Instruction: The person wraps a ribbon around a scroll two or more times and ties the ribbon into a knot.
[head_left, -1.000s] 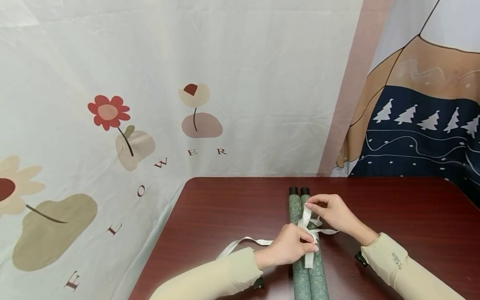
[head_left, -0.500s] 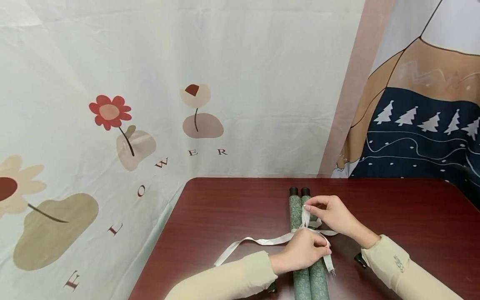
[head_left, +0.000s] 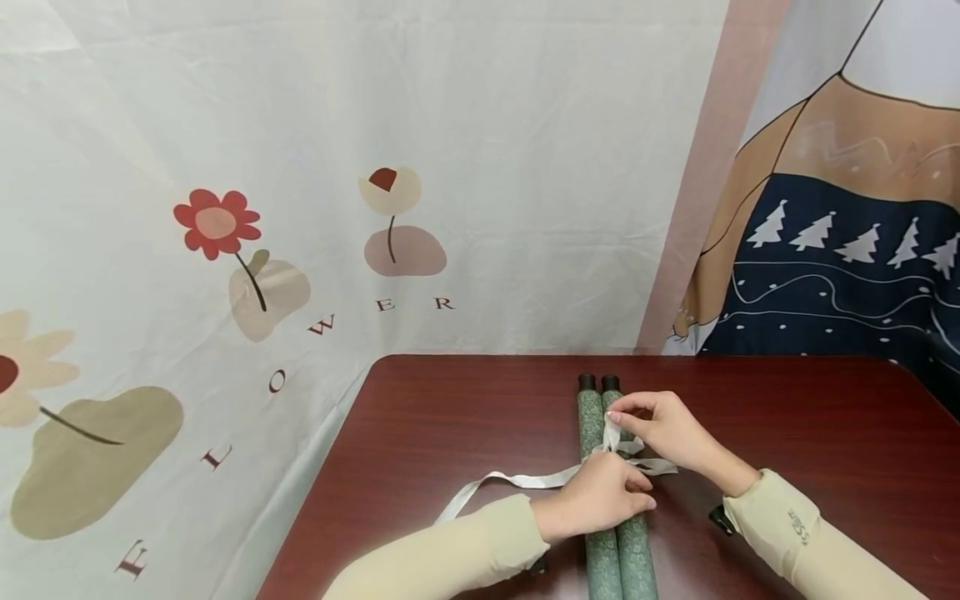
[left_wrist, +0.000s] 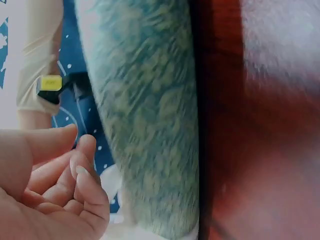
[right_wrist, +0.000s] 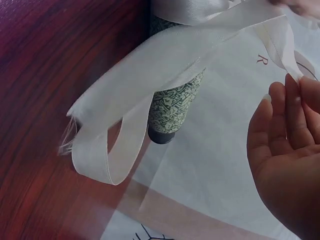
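Two green patterned rolls with black end knobs, like a rolled scroll, lie side by side on the table. White ribbon wraps around them, one long tail trailing left across the tabletop. My right hand pinches the ribbon between thumb and fingertips, drawing it up above the rolls. A frayed ribbon end and a loop show in the right wrist view. Over the rolls, just nearer than the wrapped part, is my left hand. Its fingers are loosely bent, and no ribbon shows between thumb and fingertips in the left wrist view.
The dark red table runs back to a pale hanging cloth printed with flowers and letters. At the right hangs a printed cloth with trees. A small black device sits under the right sleeve.
My left hand moved right with a ribbon end, then let it go; that end now lies to the right of the rolls. The right hand keeps its pinch, almost unmoved.
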